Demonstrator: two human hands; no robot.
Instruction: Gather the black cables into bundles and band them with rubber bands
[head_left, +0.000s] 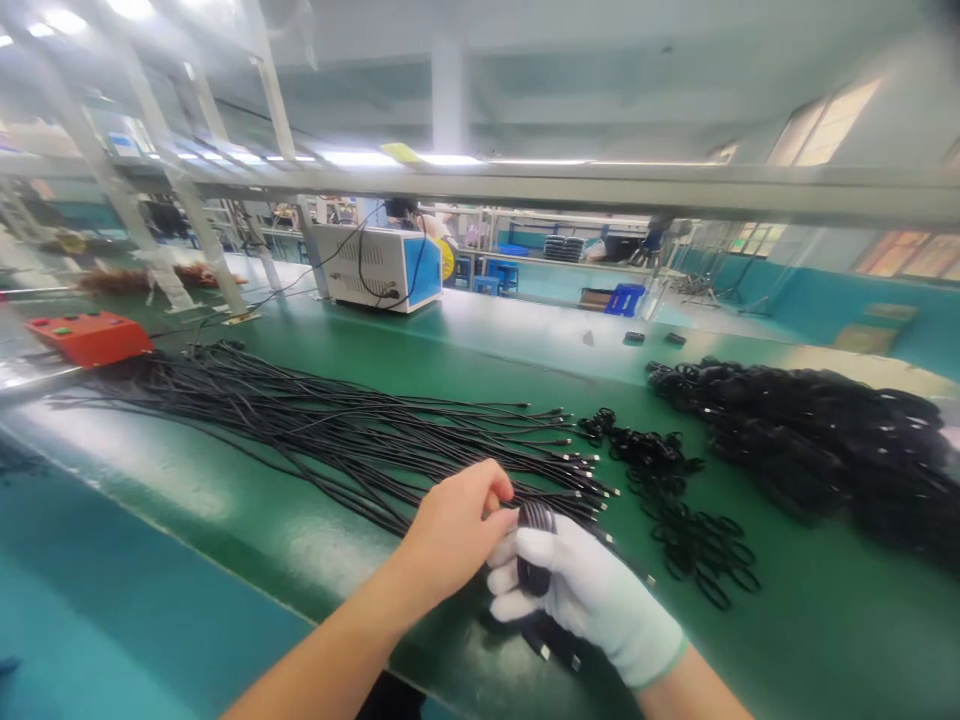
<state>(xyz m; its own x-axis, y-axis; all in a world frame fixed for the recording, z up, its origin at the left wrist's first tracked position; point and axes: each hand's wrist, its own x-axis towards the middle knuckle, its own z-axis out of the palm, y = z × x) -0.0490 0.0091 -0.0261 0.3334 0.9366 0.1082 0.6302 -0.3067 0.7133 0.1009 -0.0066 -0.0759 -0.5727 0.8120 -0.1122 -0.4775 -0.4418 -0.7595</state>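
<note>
My right hand (pixel 577 575), in a white glove, grips a coiled black cable (pixel 534 570) with the fingers wrapped round it. Bare and curled, my left hand (pixel 469 510) meets the gloved fingertips at the coil's left side. Its thumb and fingers are drawn together; whatever they pinch is hidden. Below the gloved hand, cable ends with metal plugs (pixel 545 652) lie on the green table. Long straight black cables (pixel 322 410) stretch away to the left, their plug ends near my hands. Black loop bands (pixel 705 550) are scattered to the right of the hands.
A big heap of coiled black cables (pixel 817 440) covers the table's right side. An orange control box (pixel 90 338) stands at the far left. A white and blue machine (pixel 382 265) sits at the back edge, below a metal rail (pixel 570 190). Metal posts rise at left.
</note>
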